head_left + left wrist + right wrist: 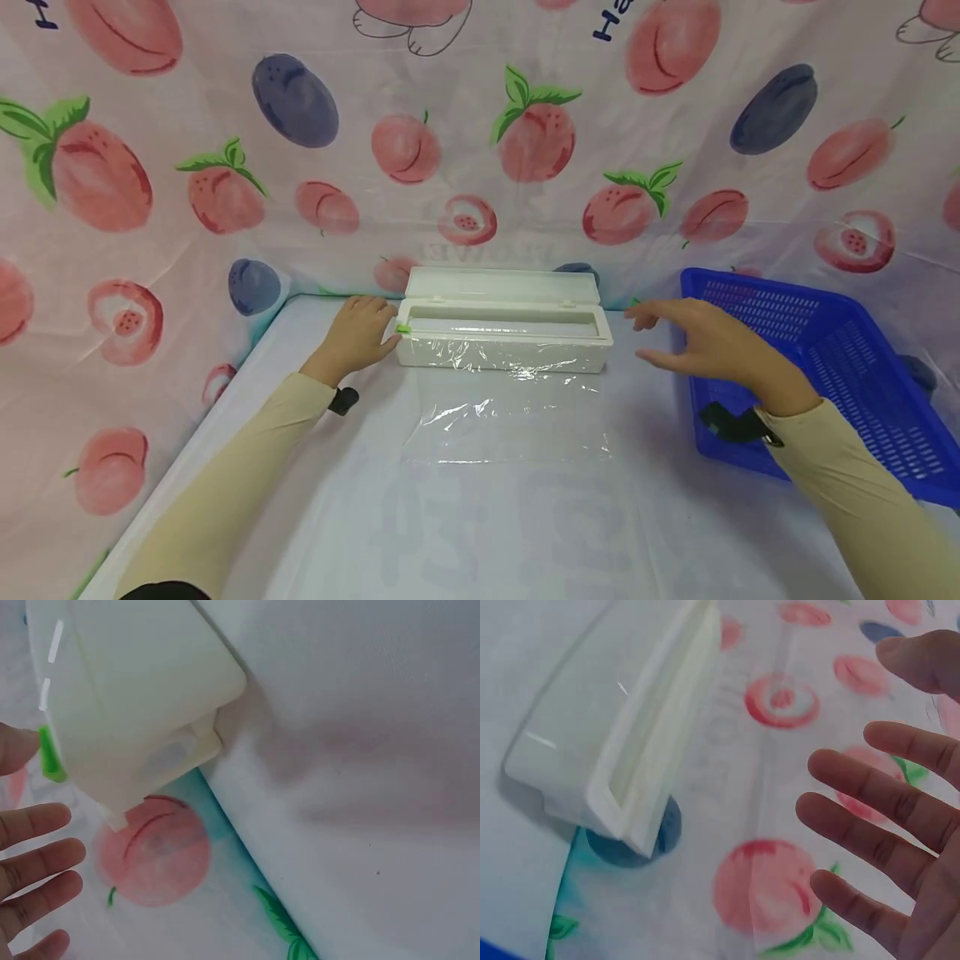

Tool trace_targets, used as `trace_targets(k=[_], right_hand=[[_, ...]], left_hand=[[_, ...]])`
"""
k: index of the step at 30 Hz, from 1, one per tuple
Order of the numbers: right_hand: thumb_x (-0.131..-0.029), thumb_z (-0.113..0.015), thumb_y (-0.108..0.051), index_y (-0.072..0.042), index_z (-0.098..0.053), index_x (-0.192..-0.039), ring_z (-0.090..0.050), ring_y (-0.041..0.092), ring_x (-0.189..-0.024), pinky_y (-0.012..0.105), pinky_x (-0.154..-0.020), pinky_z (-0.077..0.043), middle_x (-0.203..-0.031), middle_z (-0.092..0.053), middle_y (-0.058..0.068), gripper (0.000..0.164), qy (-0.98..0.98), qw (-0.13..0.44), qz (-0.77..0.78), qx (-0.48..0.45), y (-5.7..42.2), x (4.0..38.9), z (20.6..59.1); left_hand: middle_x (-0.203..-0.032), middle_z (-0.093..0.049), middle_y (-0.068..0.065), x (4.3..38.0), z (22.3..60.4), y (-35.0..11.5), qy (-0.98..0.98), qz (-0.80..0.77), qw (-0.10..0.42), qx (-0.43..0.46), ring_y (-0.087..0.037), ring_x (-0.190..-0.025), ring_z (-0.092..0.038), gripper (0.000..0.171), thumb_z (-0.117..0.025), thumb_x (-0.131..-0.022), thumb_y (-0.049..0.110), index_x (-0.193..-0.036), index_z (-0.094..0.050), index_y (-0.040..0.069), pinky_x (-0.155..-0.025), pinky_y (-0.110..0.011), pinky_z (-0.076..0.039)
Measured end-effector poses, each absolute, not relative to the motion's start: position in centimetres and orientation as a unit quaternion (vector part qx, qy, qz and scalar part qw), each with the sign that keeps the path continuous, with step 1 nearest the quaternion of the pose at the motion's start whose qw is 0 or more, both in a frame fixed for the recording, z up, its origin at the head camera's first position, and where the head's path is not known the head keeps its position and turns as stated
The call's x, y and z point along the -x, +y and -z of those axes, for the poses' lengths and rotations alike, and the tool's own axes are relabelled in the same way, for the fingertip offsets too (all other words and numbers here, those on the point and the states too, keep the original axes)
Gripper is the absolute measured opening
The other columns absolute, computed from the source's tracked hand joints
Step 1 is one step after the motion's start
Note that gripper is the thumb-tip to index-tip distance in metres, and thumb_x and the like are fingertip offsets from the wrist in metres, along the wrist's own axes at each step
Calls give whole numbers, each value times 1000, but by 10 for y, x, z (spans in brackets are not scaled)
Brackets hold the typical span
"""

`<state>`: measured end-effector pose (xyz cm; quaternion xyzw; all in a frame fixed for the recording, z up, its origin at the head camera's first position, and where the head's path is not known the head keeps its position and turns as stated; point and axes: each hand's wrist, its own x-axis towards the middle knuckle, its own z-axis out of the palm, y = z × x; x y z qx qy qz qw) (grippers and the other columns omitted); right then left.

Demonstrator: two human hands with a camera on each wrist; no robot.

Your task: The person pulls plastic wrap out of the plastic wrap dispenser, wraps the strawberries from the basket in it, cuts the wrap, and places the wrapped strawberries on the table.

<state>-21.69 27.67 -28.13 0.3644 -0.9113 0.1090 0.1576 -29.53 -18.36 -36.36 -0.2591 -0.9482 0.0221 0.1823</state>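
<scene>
A white cling film dispenser (pixel 502 357) stands at the back of the table, its lid (pixel 502 286) raised. Clear cling film (pixel 510 425) hangs over its front and lies flat on the tabletop. My left hand (pixel 358 335) is at the dispenser's left end, the thumb right by a small green slider (pixel 50 755); the fingers are spread apart in the left wrist view. Off the right end, my right hand (pixel 701 342) hovers with fingers extended and holds nothing. Through the dispenser's long opening a pale roll (pixel 510 328) shows.
A blue plastic basket (pixel 750 454) with perforated walls stands on the right, under my right forearm. Behind the table hangs a fruit-printed cloth (pixel 465 83), which also covers the left side. A white cloth (pixel 480 533) covers the tabletop.
</scene>
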Motion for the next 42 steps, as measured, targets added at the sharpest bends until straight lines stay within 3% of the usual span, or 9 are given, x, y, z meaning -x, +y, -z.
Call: trace_targets(k=[6,12,17,23,33,42], right_hand=[[-79,-74,-15,-17,-61,-118,-57,-2,-90,10,-82,-41,-97,-68,-3,41,-930,128,-197,-282,313,238,274],[-84,-69,-10,-8,-57,-123,-54,-10,-89,5,-79,-38,-98,-66,-9,41,-925,89,-299,-218,353,258,287],[-90,-60,-6,-3,-53,-124,-60,-7,-89,6,-75,-44,-95,-65,-21,35,-904,57,-378,-192,383,267,298],[-94,-54,-12,-9,-51,-125,-59,-10,-92,6,-76,-43,-97,-65,-23,31,-900,30,-408,-154,408,273,309],[-97,-50,-17,-14,-45,-131,-62,-6,-90,15,-72,-51,-99,-63,-27,35,-888,-27,-448,-101,452,281,336],[-101,-38,-17,-32,-39,-119,-64,-2,-89,23,-74,-54,-98,-64,-26,23,-866,-128,-473,-105,461,284,351]], left_hand=[[-99,-62,-14,303,372,-184,-943,-17,190,272,-33,-102,-57,36,-66,-81,32,-102,-63,2,-97,-49,-40],[-100,-63,-13,306,378,-183,-938,-15,198,285,-32,-101,-58,37,-67,-80,34,-99,-61,3,-96,-48,-40],[-98,-61,-14,307,380,-182,-934,-6,207,292,-32,-99,-57,37,-67,-80,32,-99,-57,2,-94,-49,-41],[-93,-58,-13,307,381,-183,-931,-8,218,293,-32,-96,-56,33,-66,-78,30,-92,-52,3,-93,-48,-41],[-94,-58,-13,311,383,-179,-935,-2,203,292,-31,-95,-55,30,-64,-77,28,-89,-53,2,-94,-48,-41],[-94,-57,-13,312,387,-179,-935,12,200,292,-32,-96,-53,28,-62,-78,26,-87,-52,3,-93,-48,-40]])
